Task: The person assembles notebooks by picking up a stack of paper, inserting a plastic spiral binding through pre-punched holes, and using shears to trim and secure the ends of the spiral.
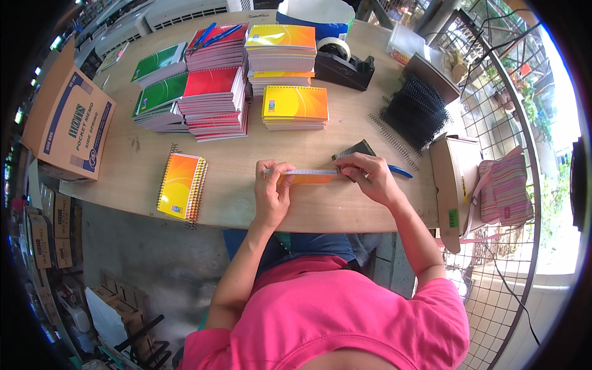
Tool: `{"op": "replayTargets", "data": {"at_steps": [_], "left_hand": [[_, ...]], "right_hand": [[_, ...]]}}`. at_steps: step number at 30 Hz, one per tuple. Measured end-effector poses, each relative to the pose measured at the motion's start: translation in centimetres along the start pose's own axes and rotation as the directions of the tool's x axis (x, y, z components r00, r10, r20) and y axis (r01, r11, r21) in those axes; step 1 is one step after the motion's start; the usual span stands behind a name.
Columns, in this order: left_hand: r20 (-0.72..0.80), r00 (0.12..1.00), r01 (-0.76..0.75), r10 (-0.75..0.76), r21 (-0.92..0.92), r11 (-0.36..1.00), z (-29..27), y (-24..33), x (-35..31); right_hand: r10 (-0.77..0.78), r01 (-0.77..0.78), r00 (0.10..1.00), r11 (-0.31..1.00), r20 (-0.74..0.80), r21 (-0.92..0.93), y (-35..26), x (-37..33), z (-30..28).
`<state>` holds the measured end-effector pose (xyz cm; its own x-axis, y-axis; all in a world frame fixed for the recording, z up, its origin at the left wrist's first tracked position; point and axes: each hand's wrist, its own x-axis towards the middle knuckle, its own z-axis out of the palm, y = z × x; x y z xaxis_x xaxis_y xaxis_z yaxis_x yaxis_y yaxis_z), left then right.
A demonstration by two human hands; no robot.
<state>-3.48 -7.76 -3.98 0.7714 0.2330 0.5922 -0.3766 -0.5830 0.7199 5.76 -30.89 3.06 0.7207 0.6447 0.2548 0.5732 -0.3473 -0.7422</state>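
Between my hands a small memo pad is held on edge above the table, its white page edge with a row of holes turned up and its orange cover hanging below. My left hand pinches its left end with thumb and fingers. The fingers of my right hand are closed at its right end; whether they also hold a coil there is too small to tell. Just behind my right hand lies a dark flat piece, with a blue pen-like tool to its right.
Coil-bound yellow pads lie front left. Behind stand stacks of yellow, red and green pads, with blue-handled pliers on top. A black tape dispenser, black spiral coils and cardboard boxes surround them.
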Motion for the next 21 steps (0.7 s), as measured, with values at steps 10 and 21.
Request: {"op": "replayTargets", "data": {"at_steps": [10,21], "left_hand": [[-0.032,0.999,0.034,-0.035,-0.026,0.999,0.1,0.2,0.0],[0.004,0.999,0.042,-0.042,-0.029,0.999,-0.3,0.1,-0.2]], "right_hand": [[-0.14,0.149,0.977,0.988,0.162,-0.044,1.2,-0.2,-0.5],[-0.069,0.086,0.994,0.968,0.08,-0.237,-1.8,-0.3,0.7]]}}
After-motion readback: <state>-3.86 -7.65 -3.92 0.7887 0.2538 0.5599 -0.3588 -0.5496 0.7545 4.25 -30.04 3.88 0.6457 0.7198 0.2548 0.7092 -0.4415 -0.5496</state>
